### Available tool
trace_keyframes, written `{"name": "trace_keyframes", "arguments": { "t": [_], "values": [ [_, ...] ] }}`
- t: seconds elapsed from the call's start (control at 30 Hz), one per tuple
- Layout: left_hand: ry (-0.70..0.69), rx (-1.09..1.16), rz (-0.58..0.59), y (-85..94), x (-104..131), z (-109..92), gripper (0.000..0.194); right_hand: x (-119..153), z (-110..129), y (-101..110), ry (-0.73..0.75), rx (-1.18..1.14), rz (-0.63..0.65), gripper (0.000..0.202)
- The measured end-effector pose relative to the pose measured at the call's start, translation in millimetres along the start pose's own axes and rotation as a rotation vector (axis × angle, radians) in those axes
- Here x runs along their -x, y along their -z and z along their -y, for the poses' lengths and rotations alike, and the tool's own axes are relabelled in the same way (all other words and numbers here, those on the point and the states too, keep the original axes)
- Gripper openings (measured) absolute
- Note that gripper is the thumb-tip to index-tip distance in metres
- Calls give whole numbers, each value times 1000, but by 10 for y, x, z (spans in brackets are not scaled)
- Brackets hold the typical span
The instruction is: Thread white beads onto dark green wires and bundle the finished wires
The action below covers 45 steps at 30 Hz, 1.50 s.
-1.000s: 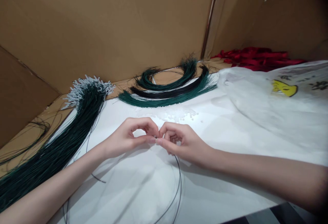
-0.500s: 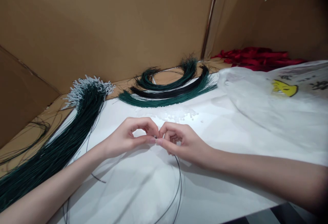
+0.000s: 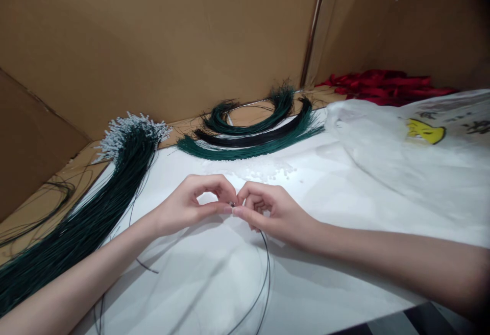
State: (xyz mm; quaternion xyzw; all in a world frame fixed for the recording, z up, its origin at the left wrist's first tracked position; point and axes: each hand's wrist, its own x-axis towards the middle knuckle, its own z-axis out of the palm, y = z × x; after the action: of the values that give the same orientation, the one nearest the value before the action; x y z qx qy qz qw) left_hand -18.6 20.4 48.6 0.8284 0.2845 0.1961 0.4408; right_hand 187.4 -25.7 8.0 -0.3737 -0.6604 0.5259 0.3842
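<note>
Meeting fingertip to fingertip above the white sheet [image 3: 214, 273] that covers the work surface, the left hand [image 3: 187, 206] and the right hand [image 3: 273, 212] are both drawn into a tight pinch, thumb against forefinger, with the other fingers curled under. Between the two pinches sits a very small dark item, too small to identify, at the end of a thin dark green wire [image 3: 267, 268]. That wire leaves the underside of the right hand and runs in a curve down across the sheet toward the near edge of the view. Neither hand is spread; each is closed narrowly on the wire end, and the forearms rest low over the sheet. A small scatter of white beads [image 3: 268, 172] lies on the sheet just beyond the hands, apart from them. Left of the left arm lies a long bundle of dark green wires with white bead tips [image 3: 126, 146], fanned at its far end and running back toward the near left corner. Farther back rest curved bundles of green and black wire [image 3: 252, 133], near the brown cardboard wall [image 3: 161, 39]. At right sits a translucent white plastic bag with a yellow print [image 3: 413, 151], and behind it a heap of red ribbon material [image 3: 383, 87]. Loose dark strands lie on the bare cardboard at far left.
</note>
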Motion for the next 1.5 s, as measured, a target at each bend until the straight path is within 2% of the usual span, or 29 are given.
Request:
{"name": "trace_keyframes", "arguments": {
  "t": [1.5],
  "values": [
    [44, 39, 13, -22, 3, 4, 10, 11, -6, 6, -3, 42, 18, 16]
  ]
}}
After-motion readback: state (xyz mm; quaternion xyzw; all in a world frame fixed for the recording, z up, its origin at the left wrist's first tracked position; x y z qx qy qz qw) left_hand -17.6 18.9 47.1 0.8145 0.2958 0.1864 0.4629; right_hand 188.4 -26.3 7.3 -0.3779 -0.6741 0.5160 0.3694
